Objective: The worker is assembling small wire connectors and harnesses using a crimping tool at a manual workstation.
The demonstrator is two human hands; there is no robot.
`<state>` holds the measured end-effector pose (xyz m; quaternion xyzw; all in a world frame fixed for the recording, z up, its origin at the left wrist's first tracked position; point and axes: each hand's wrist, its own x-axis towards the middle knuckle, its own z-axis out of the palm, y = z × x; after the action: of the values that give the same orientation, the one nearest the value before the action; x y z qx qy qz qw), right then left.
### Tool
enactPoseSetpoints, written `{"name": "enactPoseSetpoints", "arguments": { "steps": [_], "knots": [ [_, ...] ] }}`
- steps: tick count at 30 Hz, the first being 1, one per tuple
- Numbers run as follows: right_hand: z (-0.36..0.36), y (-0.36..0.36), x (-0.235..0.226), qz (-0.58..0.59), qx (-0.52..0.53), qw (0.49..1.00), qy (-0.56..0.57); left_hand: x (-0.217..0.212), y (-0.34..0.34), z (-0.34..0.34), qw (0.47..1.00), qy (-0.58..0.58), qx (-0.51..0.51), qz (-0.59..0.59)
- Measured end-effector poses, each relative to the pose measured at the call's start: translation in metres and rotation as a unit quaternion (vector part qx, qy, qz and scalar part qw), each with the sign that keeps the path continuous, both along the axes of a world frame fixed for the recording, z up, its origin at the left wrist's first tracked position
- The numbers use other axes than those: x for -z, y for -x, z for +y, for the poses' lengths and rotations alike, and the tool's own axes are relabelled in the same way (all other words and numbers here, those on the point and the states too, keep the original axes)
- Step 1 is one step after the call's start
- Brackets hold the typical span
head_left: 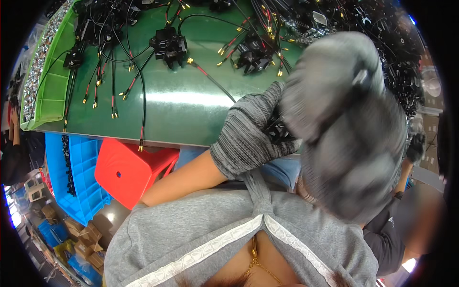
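My left hand (248, 134), in a grey-and-black striped knit glove, is closed around a small black plastic part (277, 130) at the table's near edge. Most of that part is hidden by the fingers. A black-and-red cable with a gold-coloured tip (205, 75) runs out over the table from beside this glove. My right hand (344, 124), in a similar glove, is raised close to the camera just right of the left one. It is heavily smeared by motion, so its fingers do not show clearly. A small bright spot (362, 77) shows on it, too blurred to name.
Black cabled assemblies (168, 47) lie across the green table (181, 105). Dark parts pile up (382, 28) at the far right. A green bin (51, 103) of small metal pieces stands left. Below are a blue crate (86, 177) and red stool (129, 167). Another person (392, 229) sits right.
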<state>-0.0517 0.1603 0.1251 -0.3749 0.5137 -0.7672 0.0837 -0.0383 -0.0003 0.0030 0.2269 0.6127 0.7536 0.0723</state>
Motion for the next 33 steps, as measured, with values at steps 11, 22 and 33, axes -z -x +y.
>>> {"name": "enactPoseSetpoints", "arguments": {
  "steps": [11,22,33],
  "knots": [
    [0.018,0.026,0.047,0.026,-0.131,0.987,0.089,0.002,0.002,-0.014,0.974,0.18,0.003,0.138],
    [-0.015,-0.024,-0.012,-0.079,0.054,0.995,0.0,-0.021,-0.005,-0.013,0.994,0.084,0.069,-0.009],
    [0.078,-0.045,-0.01,0.155,0.518,0.774,-0.33,-0.009,-0.006,-0.01,0.992,0.071,0.067,0.081]
  ]
}}
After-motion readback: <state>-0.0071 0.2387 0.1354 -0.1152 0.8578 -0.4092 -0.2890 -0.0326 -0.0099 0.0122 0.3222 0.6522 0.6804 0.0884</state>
